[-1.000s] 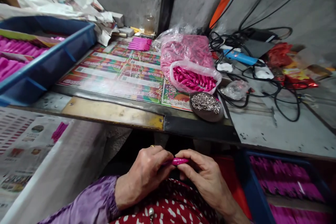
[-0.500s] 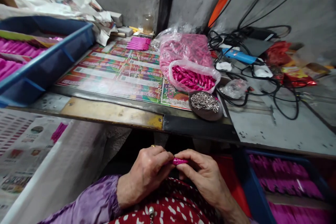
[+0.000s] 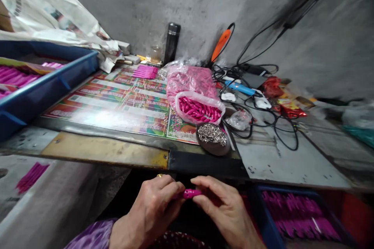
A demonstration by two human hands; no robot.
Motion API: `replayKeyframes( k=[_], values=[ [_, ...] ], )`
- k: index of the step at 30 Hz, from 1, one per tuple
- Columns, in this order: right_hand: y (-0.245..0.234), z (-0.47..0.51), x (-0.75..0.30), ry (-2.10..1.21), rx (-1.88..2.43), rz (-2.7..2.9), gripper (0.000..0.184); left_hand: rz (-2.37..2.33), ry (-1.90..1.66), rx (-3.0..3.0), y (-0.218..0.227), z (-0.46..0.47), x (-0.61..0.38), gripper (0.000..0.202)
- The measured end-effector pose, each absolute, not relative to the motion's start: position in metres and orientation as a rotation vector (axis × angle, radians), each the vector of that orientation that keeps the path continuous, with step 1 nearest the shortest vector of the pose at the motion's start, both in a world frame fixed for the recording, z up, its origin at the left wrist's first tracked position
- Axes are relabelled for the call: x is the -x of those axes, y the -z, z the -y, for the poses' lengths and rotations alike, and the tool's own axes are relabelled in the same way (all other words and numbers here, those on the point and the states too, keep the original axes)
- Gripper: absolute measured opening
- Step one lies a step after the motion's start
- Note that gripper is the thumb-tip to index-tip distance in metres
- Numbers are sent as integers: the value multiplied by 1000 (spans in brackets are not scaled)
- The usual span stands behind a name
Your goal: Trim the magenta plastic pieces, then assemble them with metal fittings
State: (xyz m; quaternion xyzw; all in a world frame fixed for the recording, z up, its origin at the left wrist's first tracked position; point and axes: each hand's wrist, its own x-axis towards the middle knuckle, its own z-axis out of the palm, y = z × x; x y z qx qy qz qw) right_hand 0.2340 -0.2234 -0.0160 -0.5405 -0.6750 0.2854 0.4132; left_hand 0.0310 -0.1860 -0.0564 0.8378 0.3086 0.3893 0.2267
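A small magenta plastic piece (image 3: pixel 190 193) with little holes in its side sits between my hands, just below the table's front edge. My left hand (image 3: pixel 153 202), with a ring on one finger, pinches its left end; the rest of that end is hidden by the fingers. Around the right end, the thumb and forefinger of my right hand (image 3: pixel 223 206) are parted, the thumb tip at or touching the piece's underside. On the table above them stands a dark oval dish (image 3: pixel 214 148) of small silver metal parts, next to an opened plastic bag (image 3: pixel 187 79) of magenta pieces.
A blue crate (image 3: pixel 78 62) with magenta pieces stands at left, another blue crate (image 3: pixel 263 218) at lower right. A black flask (image 3: pixel 172 42), a row of magenta pieces (image 3: pixel 145 72), tangled black cables (image 3: pixel 288 148) and a blue-handled tool (image 3: pixel 241 88) lie farther back.
The view has tilted up and shifted right. My right thumb and forefinger have spread apart at the piece's end, while my left hand keeps its pinch.
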Motion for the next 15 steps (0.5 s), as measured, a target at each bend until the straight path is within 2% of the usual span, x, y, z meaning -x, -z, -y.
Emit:
replayKeyframes(
  k=[3,7,15],
  values=[
    [11,207,-256,-329,1463,1763,13,-843,-1114,-2317,53,179,-32,10],
    [16,182,-289,237,1591,1892,30,-857,-1178,-2333,52,171,-29,12],
    [28,168,-313,557,1713,1980,62,-940,-1207,-2380,45,161,-20,15]
  ],
)
